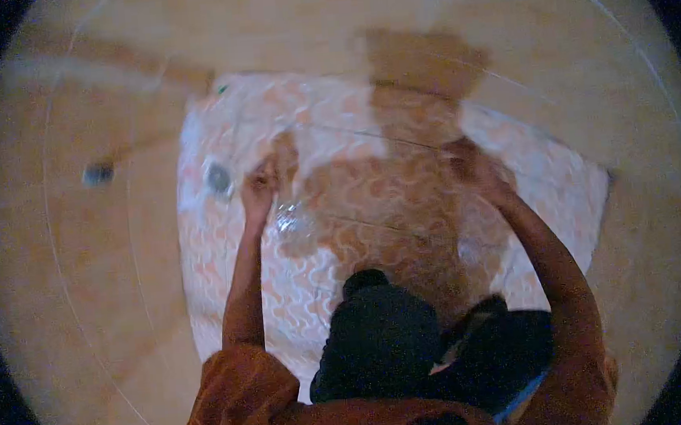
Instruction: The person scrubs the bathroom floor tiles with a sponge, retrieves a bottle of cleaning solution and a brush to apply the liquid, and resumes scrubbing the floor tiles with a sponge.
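Note:
My left hand [260, 185] is raised over the left part of a patterned white and orange cloth [211, 277]. Its fingers are drawn together, and anything between them is too small or blurred to make out. To the right, my right hand [476, 170] hovers over the cloth with bunched fingers, smeared by motion; what it holds, if anything, cannot be made out. A grey round object [218, 177] lies just left of my left hand. Below that hand, a shiny, clear, plastic-like item [287, 218] catches the light.
A small dark object [99, 173] sits on the tan floor [123, 267] left of the cloth. Near the cloth's top left corner is a tiny green thing [223, 89]. My dark-clothed legs [385, 336] take up the front edge. Shadows fall across the middle.

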A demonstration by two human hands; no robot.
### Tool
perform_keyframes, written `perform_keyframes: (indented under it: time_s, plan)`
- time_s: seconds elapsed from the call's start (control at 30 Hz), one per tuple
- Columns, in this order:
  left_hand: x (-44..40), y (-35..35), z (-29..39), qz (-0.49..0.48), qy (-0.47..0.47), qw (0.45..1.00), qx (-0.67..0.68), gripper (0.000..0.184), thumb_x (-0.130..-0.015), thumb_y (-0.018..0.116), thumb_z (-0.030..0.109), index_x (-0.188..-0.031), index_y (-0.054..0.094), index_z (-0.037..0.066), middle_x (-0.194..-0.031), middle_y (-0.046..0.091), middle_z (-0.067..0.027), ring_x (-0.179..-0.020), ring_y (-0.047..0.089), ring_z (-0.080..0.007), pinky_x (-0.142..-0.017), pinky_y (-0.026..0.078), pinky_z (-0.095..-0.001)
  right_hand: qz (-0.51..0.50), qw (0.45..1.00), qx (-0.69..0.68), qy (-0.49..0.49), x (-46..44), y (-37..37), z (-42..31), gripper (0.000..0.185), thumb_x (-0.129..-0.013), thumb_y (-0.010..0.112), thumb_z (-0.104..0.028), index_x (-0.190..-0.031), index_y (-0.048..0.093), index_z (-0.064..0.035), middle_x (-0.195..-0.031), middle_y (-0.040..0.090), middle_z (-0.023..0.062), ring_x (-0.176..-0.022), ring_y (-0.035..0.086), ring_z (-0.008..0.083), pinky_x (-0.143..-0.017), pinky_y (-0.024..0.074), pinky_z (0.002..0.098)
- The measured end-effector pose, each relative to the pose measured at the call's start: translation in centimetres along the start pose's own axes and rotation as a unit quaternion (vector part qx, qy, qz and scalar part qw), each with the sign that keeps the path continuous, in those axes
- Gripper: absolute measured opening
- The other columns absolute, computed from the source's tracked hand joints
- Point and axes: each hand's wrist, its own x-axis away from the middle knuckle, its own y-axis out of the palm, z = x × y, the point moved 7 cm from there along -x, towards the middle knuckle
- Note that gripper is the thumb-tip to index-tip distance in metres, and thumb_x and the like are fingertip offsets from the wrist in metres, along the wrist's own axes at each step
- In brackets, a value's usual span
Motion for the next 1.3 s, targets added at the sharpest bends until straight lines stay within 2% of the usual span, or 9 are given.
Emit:
perform_keyframes:
  time_s: [0.07, 0.2, 0.27, 0.33, 0.7, 0.8, 1.0, 1.17, 1.3]
  plan:
    - [1.2, 10.3, 7.3, -0.225, -0.111, 0.951, 0.182, 0.022, -0.077, 0.060, 0.017, -0.095, 0.059, 0.006, -0.096, 0.058, -0.0053, -0.088, 0.054, -0.0163, -0.076, 0.045, -0.0311, 0.046, 0.987, -0.155, 0.022, 1.2, -5.1, -7.0, 0.057, -0.073, 0.062, -0.021, -0.123, 0.039, -0.0050, -0.117, 0.043, 0.0185, -0.110, 0.040, 0.0313, -0.097, 0.0298, 0.0389]
    - [5.1, 25.3, 23.1, -0.506, -0.068, 0.851, 0.122, 0.043, -0.075, 0.064, 0.016, -0.111, 0.042, 0.006, -0.101, 0.055, -0.0064, -0.091, 0.053, -0.0164, -0.079, 0.044, -0.0299, 0.151, 0.987, 0.025, 0.051, 6.9, -10.8, -8.4, 0.068, -0.068, 0.064, -0.032, -0.126, 0.037, -0.0083, -0.123, 0.043, 0.0186, -0.110, 0.043, 0.0346, -0.096, 0.0293, 0.0448]
    - [8.2, 30.8, 27.3, -0.600, -0.042, 0.792, 0.100, 0.049, -0.075, 0.065, 0.015, -0.115, 0.038, 0.007, -0.103, 0.054, -0.0065, -0.093, 0.052, -0.0164, -0.080, 0.043, -0.0301, -0.124, 0.976, 0.071, 0.166, 11.4, -9.7, -7.6, 0.079, -0.066, 0.067, -0.024, -0.132, 0.026, -0.0073, -0.117, 0.048, 0.0182, -0.107, 0.046, 0.0326, -0.093, 0.0332, 0.0430]
    - [12.1, 35.2, 29.2, -0.679, -0.025, 0.731, 0.072, 0.055, -0.074, 0.066, 0.014, -0.118, 0.034, 0.008, -0.105, 0.052, -0.0067, -0.095, 0.051, -0.0163, -0.082, 0.043, -0.0303, -0.075, 0.956, 0.028, 0.283, 17.9, -10.7, -6.5, 0.075, -0.066, 0.066, -0.025, -0.130, 0.031, -0.0078, -0.109, 0.053, 0.0172, -0.105, 0.048, 0.0316, -0.090, 0.0357, 0.0422]
    - [20.2, 43.9, 34.5, -0.723, 0.408, 0.545, -0.116, 0.036, -0.080, 0.057, 0.026, -0.105, 0.054, 0.001, -0.107, 0.055, -0.0145, -0.101, 0.052, -0.0236, -0.088, 0.039, -0.0320, 0.327, 0.662, -0.288, 0.610, 52.5, -6.1, -9.4, 0.047, -0.082, 0.043, -0.047, -0.101, 0.053, -0.0053, -0.069, 0.049, 0.0034, -0.061, 0.046, 0.0158, -0.053, 0.0394, 0.0292]
    - [15.6, 43.8, 30.9, -0.719, 0.313, 0.605, -0.138, 0.036, -0.081, 0.056, 0.024, -0.107, 0.054, -0.001, -0.108, 0.055, -0.0143, -0.102, 0.051, -0.0236, -0.088, 0.039, -0.0332, 0.462, 0.447, -0.463, 0.609, 58.0, 0.3, -11.8, 0.048, -0.085, 0.037, -0.047, -0.110, 0.047, -0.0064, -0.061, 0.036, -0.0024, -0.053, 0.034, 0.0099, -0.046, 0.0327, 0.0245]
    - [13.1, 39.7, 18.9, -0.725, 0.204, 0.617, -0.229, 0.032, -0.083, 0.054, 0.021, -0.107, 0.053, 0.000, -0.106, 0.056, -0.0128, -0.100, 0.052, -0.0225, -0.087, 0.040, -0.0317, 0.602, 0.260, -0.449, 0.607, 58.1, 26.8, -18.3, 0.055, -0.084, 0.039, -0.049, -0.119, 0.038, -0.0062, -0.084, 0.040, 0.0046, -0.072, 0.037, 0.0154, -0.058, 0.0357, 0.0305]
    - [16.5, 42.0, 18.6, -0.729, 0.327, 0.551, -0.240, 0.030, -0.083, 0.053, 0.017, -0.108, 0.053, 0.001, -0.105, 0.057, -0.0126, -0.099, 0.053, -0.0211, -0.087, 0.040, -0.0310, 0.303, 0.395, -0.084, 0.863, 63.2, 42.0, -24.5, 0.069, -0.079, 0.048, -0.046, -0.130, 0.028, -0.0046, -0.127, 0.031, 0.0155, -0.115, 0.030, 0.0276, -0.087, 0.0340, 0.0386]
    - [20.7, 43.2, 19.9, -0.746, 0.338, 0.512, -0.259, 0.025, -0.084, 0.050, 0.013, -0.106, 0.053, 0.002, -0.104, 0.057, -0.0130, -0.099, 0.054, -0.0223, -0.085, 0.042, -0.0316, 0.092, 0.186, 0.202, 0.957, 62.0, 44.0, -19.1, 0.048, -0.087, 0.038, -0.037, -0.124, 0.040, -0.0062, -0.122, 0.045, 0.0144, -0.116, 0.038, 0.0299, -0.098, 0.0279, 0.0404]
